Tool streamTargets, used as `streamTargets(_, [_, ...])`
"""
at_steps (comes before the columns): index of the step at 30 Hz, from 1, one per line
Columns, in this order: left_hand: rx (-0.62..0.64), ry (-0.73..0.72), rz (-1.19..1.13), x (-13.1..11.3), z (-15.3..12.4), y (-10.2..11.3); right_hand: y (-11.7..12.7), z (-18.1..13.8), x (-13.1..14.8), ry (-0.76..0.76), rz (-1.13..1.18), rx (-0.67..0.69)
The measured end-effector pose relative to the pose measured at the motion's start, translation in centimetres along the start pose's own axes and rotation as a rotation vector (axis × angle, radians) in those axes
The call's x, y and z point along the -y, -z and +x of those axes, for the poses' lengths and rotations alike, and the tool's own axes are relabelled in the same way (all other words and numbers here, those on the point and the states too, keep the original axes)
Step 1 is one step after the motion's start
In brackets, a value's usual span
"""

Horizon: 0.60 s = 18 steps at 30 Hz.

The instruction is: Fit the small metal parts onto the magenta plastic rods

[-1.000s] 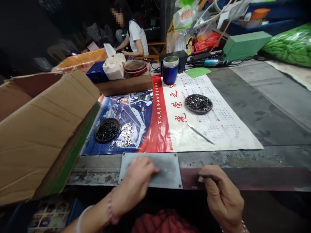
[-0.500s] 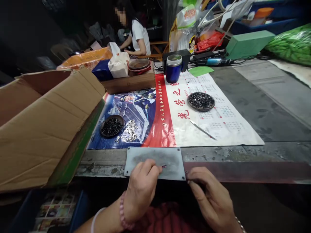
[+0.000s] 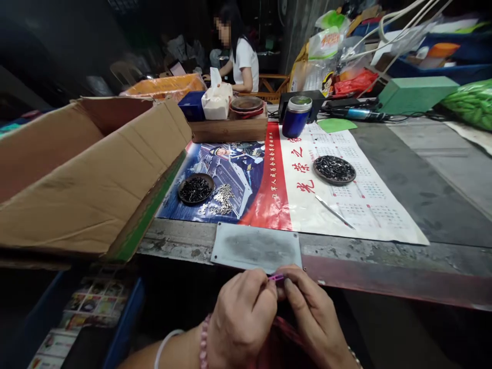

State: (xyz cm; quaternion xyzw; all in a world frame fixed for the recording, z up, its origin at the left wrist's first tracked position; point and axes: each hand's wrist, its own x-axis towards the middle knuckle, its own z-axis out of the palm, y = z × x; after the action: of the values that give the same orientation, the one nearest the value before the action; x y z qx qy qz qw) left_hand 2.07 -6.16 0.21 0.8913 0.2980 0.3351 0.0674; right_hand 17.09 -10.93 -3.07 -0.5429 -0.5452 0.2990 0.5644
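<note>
My left hand (image 3: 246,310) is closed in a pinch on a small, slim purple piece (image 3: 277,277). From the other side, the fingers of my right hand (image 3: 313,310) close on its right end; part of it is hidden between the fingertips. Both hands meet just in front of the grey rectangular pad (image 3: 255,246), which is fixed at the table edge and has a dark worn patch. Beyond it, a dish of small black parts (image 3: 196,189) sits beside loose silvery rings (image 3: 223,200). A second dish of black parts (image 3: 334,169) and a thin metal tool (image 3: 334,211) lie on the calendar sheet.
A large open cardboard box (image 3: 96,174) stands at the left, above a blue bin (image 3: 132,312). Farther back are a wooden box (image 3: 230,131), a blue jar (image 3: 296,119) and a green block (image 3: 417,96). Another person in white (image 3: 246,64) sits behind.
My left hand has moved off the pad toward me with the purple piece. My right hand has come left to meet it. The view has shifted somewhat.
</note>
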Motion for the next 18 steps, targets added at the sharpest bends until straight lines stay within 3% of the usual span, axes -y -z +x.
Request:
streamTargets(5, [-0.02, 0.139, -0.201, -0.4, -0.8, -0.4, -0.4, 0.3, 0.4, 0.039, 0.023, -0.001])
streamTargets(10, [0.029, 0.56, -0.581, -1.0, -2.2, -1.4, -0.7, 1.5, 0.9, 0.123, 0.03, 0.041])
streamTargets(13, [-0.127, 0.763, -0.776, -1.7, -2.6, -2.8, -1.3, 2.1, 0.8, 0.111, 0.062, 0.026])
streamTargets(18, [-0.351, 0.845, -0.915, -3.0, -2.5, -5.0, -2.2, 2.0, 0.2, 0.199, 0.0, -0.073])
